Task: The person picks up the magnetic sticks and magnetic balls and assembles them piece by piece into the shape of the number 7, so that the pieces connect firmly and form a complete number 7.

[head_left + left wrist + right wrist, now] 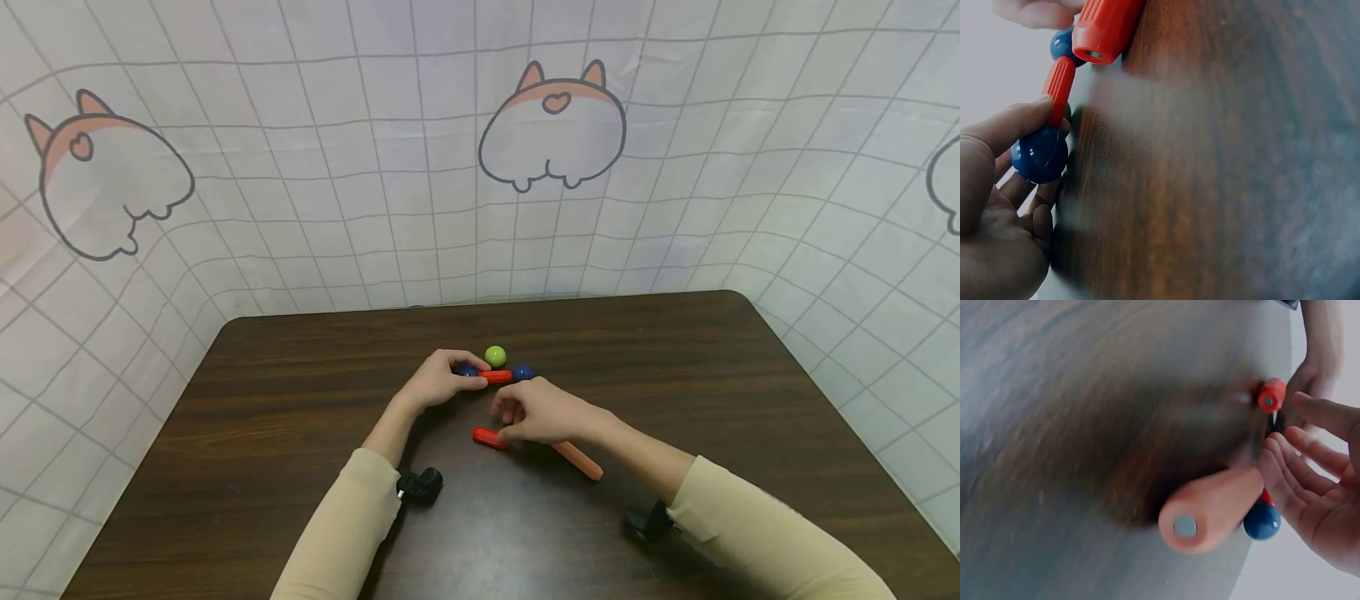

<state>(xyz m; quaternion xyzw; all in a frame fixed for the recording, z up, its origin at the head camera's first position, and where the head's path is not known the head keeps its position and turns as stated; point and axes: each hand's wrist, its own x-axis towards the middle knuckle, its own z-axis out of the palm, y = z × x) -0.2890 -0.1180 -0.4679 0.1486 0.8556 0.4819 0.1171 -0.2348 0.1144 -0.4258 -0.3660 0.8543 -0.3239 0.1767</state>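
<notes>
My left hand (435, 380) pinches a red magnetic rod (1060, 87) between thumb and fingers, right beside the blue ball (1040, 155) at its left end. Another blue ball (523, 372) sits at the rod's right end. Just behind that row stands a green ball (495, 356). My right hand (551, 411) hovers with loosely bent fingers over a second red rod (487, 437), its thumb close to that rod's right end. In the right wrist view, thumb and fingers are apart with nothing between them. Under the right hand lies an orange rod (581, 462), partly hidden.
A dark wooden table (300, 417) carries all the pieces. Behind and at both sides hangs a white gridded cloth (337, 183) with cartoon drawings. Black wrist devices (422, 486) are worn on both forearms, close above the tabletop.
</notes>
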